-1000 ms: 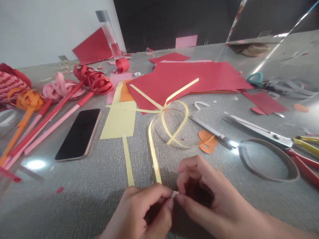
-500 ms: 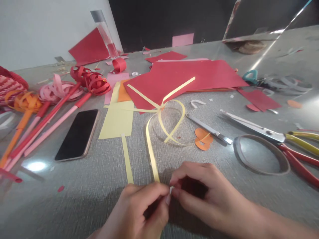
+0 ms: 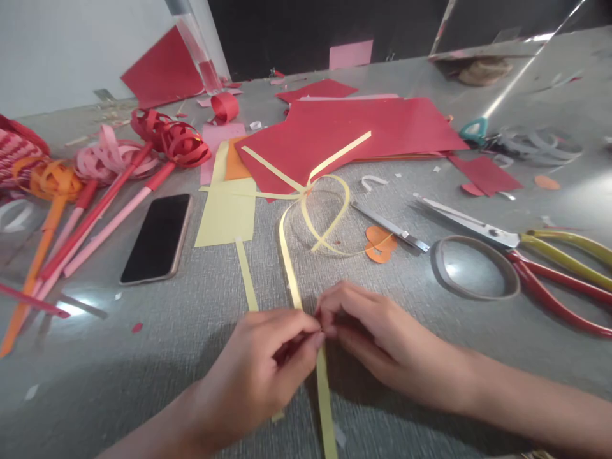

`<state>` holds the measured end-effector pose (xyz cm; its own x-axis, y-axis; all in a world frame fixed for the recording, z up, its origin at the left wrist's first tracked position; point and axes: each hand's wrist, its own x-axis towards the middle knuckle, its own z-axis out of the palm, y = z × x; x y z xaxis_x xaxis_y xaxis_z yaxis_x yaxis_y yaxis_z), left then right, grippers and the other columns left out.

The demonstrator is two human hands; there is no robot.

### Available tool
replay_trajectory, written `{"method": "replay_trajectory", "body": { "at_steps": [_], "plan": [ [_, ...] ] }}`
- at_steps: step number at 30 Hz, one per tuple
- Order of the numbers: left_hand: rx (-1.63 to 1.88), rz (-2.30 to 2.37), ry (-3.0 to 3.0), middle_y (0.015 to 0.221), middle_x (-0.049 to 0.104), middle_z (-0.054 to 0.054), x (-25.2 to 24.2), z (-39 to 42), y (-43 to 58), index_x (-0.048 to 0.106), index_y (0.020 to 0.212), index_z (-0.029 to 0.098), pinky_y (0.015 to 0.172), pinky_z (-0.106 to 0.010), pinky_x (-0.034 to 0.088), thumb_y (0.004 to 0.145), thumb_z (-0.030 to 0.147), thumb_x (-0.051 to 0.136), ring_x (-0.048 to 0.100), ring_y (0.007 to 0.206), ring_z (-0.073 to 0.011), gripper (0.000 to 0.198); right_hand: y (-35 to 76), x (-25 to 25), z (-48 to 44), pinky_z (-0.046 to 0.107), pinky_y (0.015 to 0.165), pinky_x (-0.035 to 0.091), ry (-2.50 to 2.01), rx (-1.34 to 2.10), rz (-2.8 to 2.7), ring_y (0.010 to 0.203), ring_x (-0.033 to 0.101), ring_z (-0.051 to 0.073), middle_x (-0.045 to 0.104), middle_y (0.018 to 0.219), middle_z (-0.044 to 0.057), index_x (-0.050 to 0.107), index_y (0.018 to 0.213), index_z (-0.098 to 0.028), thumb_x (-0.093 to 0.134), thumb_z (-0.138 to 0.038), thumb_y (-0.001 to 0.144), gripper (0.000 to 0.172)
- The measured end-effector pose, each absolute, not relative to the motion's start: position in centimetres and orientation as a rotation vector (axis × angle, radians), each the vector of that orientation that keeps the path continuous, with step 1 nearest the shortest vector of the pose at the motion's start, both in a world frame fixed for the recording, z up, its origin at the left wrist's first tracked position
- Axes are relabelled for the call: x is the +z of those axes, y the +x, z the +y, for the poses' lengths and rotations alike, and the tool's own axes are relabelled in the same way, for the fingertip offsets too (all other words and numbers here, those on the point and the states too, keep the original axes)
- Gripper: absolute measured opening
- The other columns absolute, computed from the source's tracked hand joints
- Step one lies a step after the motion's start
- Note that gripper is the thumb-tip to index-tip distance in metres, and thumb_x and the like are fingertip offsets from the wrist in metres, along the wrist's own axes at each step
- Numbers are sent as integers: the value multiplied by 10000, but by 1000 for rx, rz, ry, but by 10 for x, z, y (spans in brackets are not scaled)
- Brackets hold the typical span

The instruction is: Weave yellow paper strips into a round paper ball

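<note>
My left hand (image 3: 261, 366) and my right hand (image 3: 370, 331) meet fingertip to fingertip low in the middle of the grey table. Both pinch a narrow yellow paper strip (image 3: 288, 268). The strip runs from a looped knot of yellow strips (image 3: 318, 213) down to my fingers, and a free end (image 3: 325, 408) hangs toward me below them. A second yellow strip (image 3: 246, 274) lies just left of it, reaching from a yellow paper sheet (image 3: 227, 217).
A black phone (image 3: 157, 237) lies at left beside paper flowers on red, pink and orange sticks (image 3: 95, 210). Red paper sheets (image 3: 363, 137) cover the back. At right lie a tape ring (image 3: 473, 266), scissors with yellow and red handles (image 3: 526, 245) and a small metal knife (image 3: 389, 226).
The view has tilted, so both hands appear higher and farther from me. More of the yellow strip shows below my fingers, and my forearms have come into sight.
</note>
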<state>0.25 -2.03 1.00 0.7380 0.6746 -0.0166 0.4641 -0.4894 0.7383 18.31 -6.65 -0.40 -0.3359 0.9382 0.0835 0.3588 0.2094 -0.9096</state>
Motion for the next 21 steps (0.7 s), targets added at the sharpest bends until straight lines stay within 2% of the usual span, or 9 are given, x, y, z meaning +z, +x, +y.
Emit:
{"method": "replay_trajectory", "body": {
  "at_steps": [3,5,10,18,21],
  "plan": [
    [361,947,2017,509,499,36,12,-18,2,608,698,158,432,-162,337,840,260,475,424,462,-57,220,180,-5,-67,247,647,487,-1164,1189,-1619,727,570,99,601,883,20,474,1075,-212,474,-184,860,217],
    [410,998,1918,512,507,32,11,-17,2,615,708,152,432,-158,354,839,287,481,438,469,-60,231,178,-6,-67,234,615,491,-1174,1253,-1478,696,575,91,605,886,17,457,1115,-214,556,-238,822,310],
    [510,1028,1738,557,573,14,9,-20,4,655,820,159,428,-159,403,838,312,496,476,466,-63,221,176,-6,-67,212,565,475,-1216,1453,-1281,647,566,87,599,746,-8,536,868,-181,663,-328,734,236],
    [730,980,2145,570,581,23,11,-22,6,635,745,172,488,-179,413,815,206,523,491,493,-60,136,174,-3,-65,204,535,476,-1136,1604,-1026,591,590,78,596,670,-20,540,812,-179,563,-328,805,151],
    [825,970,2309,530,538,37,9,-22,5,579,698,173,475,-177,402,796,187,537,459,465,-56,108,175,-3,-65,191,452,446,-1170,1622,-1020,497,550,68,552,601,-39,543,819,-181,552,-342,809,161]
  ]
}}
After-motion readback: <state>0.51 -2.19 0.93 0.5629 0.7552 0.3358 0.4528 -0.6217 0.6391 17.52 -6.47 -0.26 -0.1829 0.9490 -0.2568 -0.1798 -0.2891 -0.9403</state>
